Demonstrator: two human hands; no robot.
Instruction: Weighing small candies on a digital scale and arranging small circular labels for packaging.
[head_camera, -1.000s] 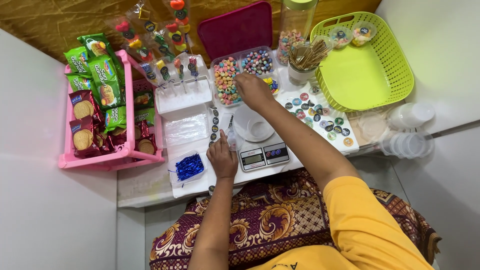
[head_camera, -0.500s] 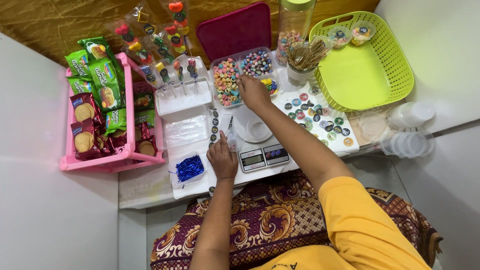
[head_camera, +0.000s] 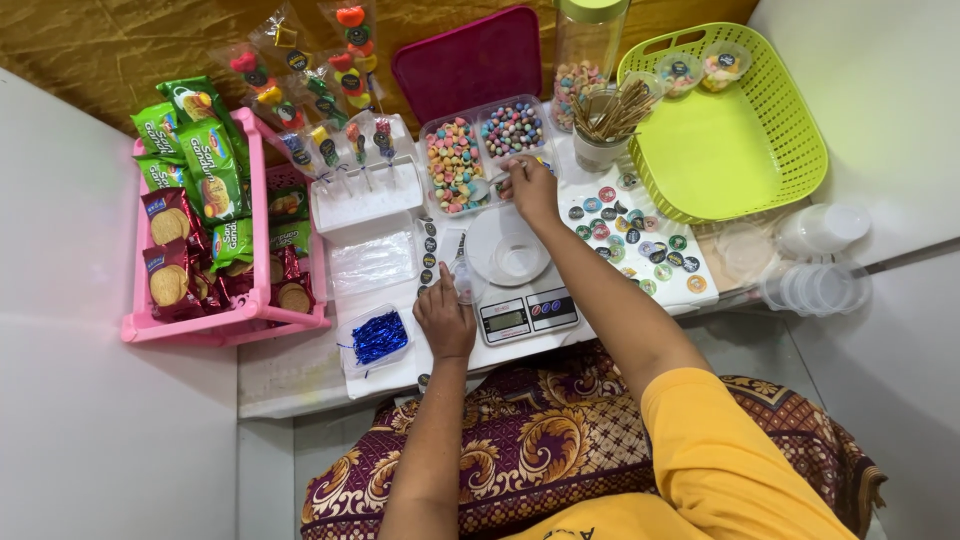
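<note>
White walls close in a small table (head_camera: 300, 375) crowded with sweets. Compared with half a second ago, the right hand (head_camera: 530, 188) sits a little nearer the divided candy tray (head_camera: 480, 150), its fingers pinched on a small spoon (head_camera: 487, 185) at the tray's front edge, so scooping looks under way. The left hand (head_camera: 445, 318) has not moved, fingers loosely around a small clear cup (head_camera: 466, 280) just beside the white scale (head_camera: 515, 290).
</note>
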